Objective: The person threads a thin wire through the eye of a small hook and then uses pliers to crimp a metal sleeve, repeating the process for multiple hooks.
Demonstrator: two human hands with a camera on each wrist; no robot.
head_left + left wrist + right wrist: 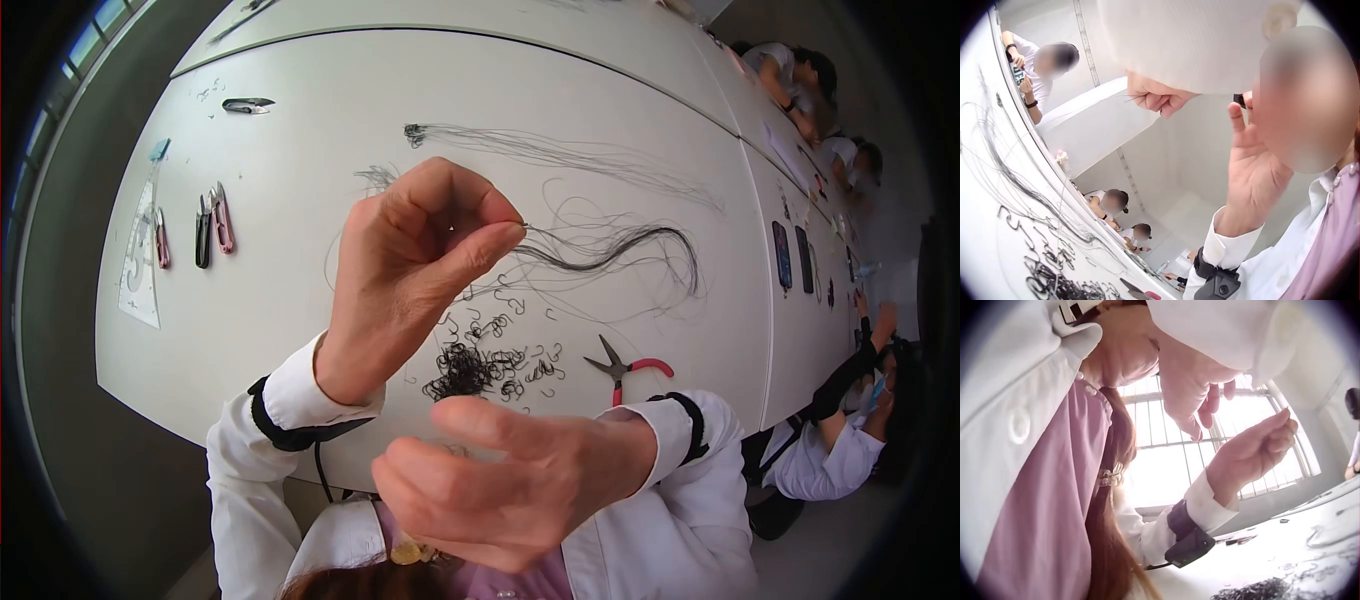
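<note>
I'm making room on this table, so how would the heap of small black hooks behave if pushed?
The heap of hooks would probably drag in clumps, since its curved pieces overlap. The loose hooks beside it lie more spread out, so they may scatter. Each looks small and thin, so likely light and easily shifted.

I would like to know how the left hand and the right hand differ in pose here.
The left hand pinches a thin dark line between thumb and finger, while the right hand is loosely curled, with nothing clearly held. The left hand is farther out over the table; the right hand is nearer the pink shirt. Both are bare and come out of white sleeves.
</note>
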